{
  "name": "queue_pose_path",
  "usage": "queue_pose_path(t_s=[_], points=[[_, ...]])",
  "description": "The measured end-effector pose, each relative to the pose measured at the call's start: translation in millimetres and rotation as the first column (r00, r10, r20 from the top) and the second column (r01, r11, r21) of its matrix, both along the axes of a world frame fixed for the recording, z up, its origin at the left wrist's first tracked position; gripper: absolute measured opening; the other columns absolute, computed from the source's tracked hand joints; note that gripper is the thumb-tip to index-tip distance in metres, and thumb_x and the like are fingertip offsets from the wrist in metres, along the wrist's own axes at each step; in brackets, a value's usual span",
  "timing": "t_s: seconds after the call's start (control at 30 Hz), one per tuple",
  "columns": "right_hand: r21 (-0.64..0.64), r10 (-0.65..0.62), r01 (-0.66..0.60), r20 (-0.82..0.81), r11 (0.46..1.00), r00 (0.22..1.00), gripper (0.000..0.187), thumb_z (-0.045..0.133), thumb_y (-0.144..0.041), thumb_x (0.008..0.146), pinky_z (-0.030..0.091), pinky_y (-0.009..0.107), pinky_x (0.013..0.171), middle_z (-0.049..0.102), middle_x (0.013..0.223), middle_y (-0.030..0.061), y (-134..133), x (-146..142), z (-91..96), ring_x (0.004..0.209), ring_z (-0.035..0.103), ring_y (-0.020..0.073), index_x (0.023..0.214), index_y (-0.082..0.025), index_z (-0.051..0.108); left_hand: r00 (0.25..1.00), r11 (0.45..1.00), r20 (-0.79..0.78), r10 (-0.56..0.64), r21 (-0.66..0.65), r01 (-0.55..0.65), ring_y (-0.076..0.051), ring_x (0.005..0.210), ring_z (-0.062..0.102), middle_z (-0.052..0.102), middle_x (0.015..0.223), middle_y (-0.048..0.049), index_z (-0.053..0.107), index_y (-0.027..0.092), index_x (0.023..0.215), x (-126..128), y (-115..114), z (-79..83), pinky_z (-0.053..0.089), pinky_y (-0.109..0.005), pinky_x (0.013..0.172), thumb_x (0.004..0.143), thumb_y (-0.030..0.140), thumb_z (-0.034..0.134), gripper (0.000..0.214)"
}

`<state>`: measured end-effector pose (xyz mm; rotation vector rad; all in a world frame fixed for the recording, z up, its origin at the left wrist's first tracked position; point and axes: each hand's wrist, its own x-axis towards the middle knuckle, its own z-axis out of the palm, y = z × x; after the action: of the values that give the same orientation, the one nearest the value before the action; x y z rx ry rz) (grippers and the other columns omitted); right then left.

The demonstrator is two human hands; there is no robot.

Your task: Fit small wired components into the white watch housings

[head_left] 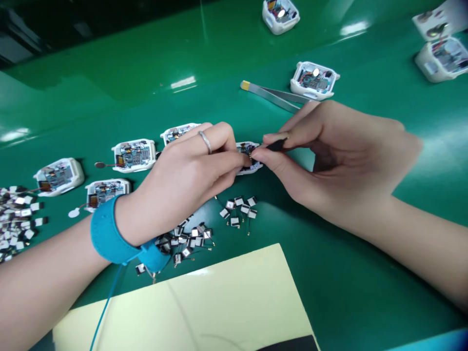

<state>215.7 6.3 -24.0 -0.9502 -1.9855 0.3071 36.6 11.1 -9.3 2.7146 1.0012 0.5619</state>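
Note:
My left hand grips a small white plastic housing with a circuit board inside, its fingers covering much of it. A blue anti-static wrist strap circles my left wrist, and a ring sits on one finger. My right hand pinches a thin black tool, whose tip is hidden at the housing's open side. Flat metal tweezers lie on the green bench beyond my right fingers, not held.
Several open white housings with circuit boards stand in a row at left and far right. Several small square wired components lie scattered below my hands, with a heap at far left. A cream sheet lies at the near edge.

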Motion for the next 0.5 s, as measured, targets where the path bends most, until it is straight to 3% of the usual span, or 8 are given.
queue_pose_path(t_s=[0.17, 0.5], points=[[0.013, -0.040, 0.040, 0.039, 0.999, 0.998, 0.019, 0.057, -0.016, 0.074, 0.045, 0.022, 0.049, 0.053, 0.064, -0.0034, -1.7, -4.4, 0.1, 0.059, 0.054, 0.0096, 0.062, -0.020, 0.042, 1.000, 1.000, -0.017, 0.008, -0.014, -0.009, -0.013, 0.066, 0.048, 0.051, 0.073, -0.0008, 0.056, 0.019, 0.069, 0.1, 0.4, 0.7, 0.040, -0.028, 0.058, 0.084, 0.022, 0.040, 0.022], [-0.025, 0.028, -0.029, -0.047, 0.999, 0.998, 0.024, 0.058, -0.011, 0.070, 0.040, 0.024, 0.044, 0.051, 0.058, -0.0028, -1.3, -5.1, -2.8, 0.058, 0.054, 0.0113, 0.060, -0.020, 0.038, 0.999, 0.999, -0.033, -0.031, 0.021, 0.032, -0.012, 0.065, 0.045, 0.049, 0.073, -0.0025, 0.055, 0.015, 0.068, -1.5, 1.5, -1.3, 0.037, -0.025, 0.056, 0.085, 0.019, 0.038, 0.025]])
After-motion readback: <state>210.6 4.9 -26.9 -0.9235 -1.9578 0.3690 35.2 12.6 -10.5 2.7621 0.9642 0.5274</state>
